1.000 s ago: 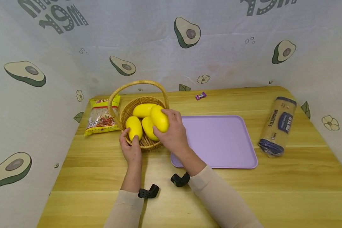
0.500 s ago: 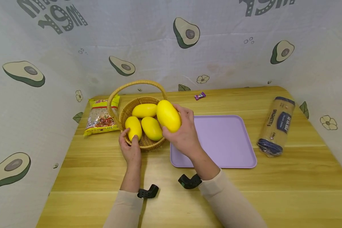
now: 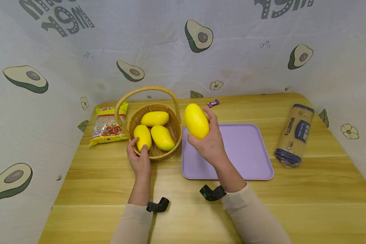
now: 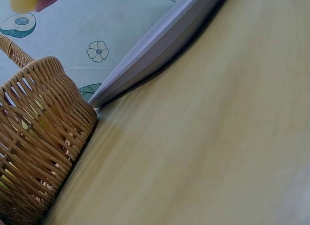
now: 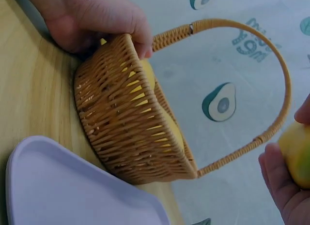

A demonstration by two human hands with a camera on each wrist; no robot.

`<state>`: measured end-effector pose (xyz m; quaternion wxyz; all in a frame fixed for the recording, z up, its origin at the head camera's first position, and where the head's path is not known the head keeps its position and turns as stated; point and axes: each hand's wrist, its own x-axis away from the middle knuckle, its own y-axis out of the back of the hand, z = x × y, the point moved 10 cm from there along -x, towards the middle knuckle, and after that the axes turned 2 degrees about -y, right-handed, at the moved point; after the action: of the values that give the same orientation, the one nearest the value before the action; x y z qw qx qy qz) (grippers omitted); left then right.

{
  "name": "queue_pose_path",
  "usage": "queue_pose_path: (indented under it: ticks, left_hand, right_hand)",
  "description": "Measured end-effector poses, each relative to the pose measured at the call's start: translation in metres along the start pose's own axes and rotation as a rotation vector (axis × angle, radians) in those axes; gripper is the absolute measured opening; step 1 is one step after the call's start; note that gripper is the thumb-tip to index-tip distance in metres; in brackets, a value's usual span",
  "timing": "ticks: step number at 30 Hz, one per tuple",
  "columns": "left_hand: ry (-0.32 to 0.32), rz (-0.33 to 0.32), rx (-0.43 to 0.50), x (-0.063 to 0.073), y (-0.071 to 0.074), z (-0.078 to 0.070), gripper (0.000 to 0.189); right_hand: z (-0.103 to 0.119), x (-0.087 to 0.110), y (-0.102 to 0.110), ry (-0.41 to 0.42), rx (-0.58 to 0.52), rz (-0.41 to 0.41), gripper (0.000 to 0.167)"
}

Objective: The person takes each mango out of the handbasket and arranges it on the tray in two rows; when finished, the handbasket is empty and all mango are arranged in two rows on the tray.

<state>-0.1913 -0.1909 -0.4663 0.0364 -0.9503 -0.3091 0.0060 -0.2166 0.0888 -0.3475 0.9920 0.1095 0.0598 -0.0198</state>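
My right hand [image 3: 208,140] holds a yellow mango [image 3: 196,121] in the air above the left part of the lilac tray [image 3: 262,173]. A greenish patch shows on this mango [image 5: 298,155] in the right wrist view. At the wicker basket [image 3: 179,144], my left hand [image 3: 139,161] grips the near left rim, with its thumb over the edge beside a mango [image 3: 142,137]. Two more mangoes lie in the basket, one at the back [image 3: 155,118] and one at the front right [image 3: 163,138]. The basket stands upright, its tall handle [image 3: 146,88] arching over it.
A yellow bag of food [image 3: 108,125] lies behind the basket on the left. Far right on the wooden table [image 3: 183,220] is a spaghetti pack [image 3: 295,135]. One small purple candy [image 3: 213,103] lies near the back edge. Avocado-print cloth [image 3: 164,44] surrounds the table.
My right hand has lifted one mango out of the basket and carried it rightward over the tray. The left hand stays at the basket's rim.
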Motion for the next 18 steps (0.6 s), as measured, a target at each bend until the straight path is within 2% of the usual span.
queue_pose_path:
  ticks: [4, 10, 12, 15, 18]
  left_hand:
    - [0.008, 0.000, 0.003, 0.000, 0.001, 0.002, 0.034]
    - [-0.008, 0.001, 0.009, 0.000, 0.000, 0.000, 0.032]
    - [-0.017, 0.002, 0.013, 0.000, 0.000, -0.001, 0.032]
    - [-0.025, 0.002, 0.022, 0.000, -0.001, -0.002, 0.032]
    - [-0.025, 0.002, 0.031, 0.001, -0.001, -0.003, 0.032]
  right_hand:
    - [-0.010, -0.001, 0.007, -0.034, -0.050, -0.024, 0.084]
    - [-0.027, -0.003, 0.010, -0.095, -0.156, 0.022, 0.051]
    - [-0.033, -0.003, 0.012, -0.146, -0.180, 0.035, 0.050]
    - [-0.041, -0.004, 0.015, -0.223, -0.182, 0.048, 0.059]
    - [-0.043, -0.007, 0.019, -0.246, -0.178, 0.071, 0.065]
